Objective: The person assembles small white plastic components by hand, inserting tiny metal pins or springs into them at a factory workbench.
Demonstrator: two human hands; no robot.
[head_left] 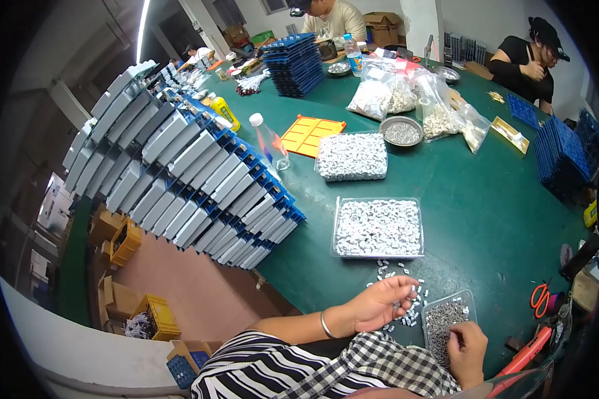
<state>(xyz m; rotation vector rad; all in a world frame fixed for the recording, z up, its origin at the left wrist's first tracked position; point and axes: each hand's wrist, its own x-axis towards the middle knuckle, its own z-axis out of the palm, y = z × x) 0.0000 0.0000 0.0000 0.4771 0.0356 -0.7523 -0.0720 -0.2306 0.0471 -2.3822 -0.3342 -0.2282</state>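
Note:
My left hand point(383, 302), with a bangle at the wrist, is raised over loose small white plastic pieces point(406, 321) on the green table. Its thumb and fingers are curled together at the tips; what they hold is too small to make out. My right hand point(469, 349) reaches into a clear plastic tray point(469, 297) of small metal parts that look like screws point(440, 320). Its fingers are bent down among them, and the tips are hidden. Just beyond, a clear tray point(333, 229) is filled with many of the white pieces point(378, 227).
A tall stack of blue racks with grey blocks point(193, 166) leans along the left. Further back are a packed block of white pieces point(351, 157), a metal bowl point(402, 132), a bottle point(270, 143) and an orange tray point(311, 135). Orange-handled scissors point(540, 299) lie right. Other people sit across the table.

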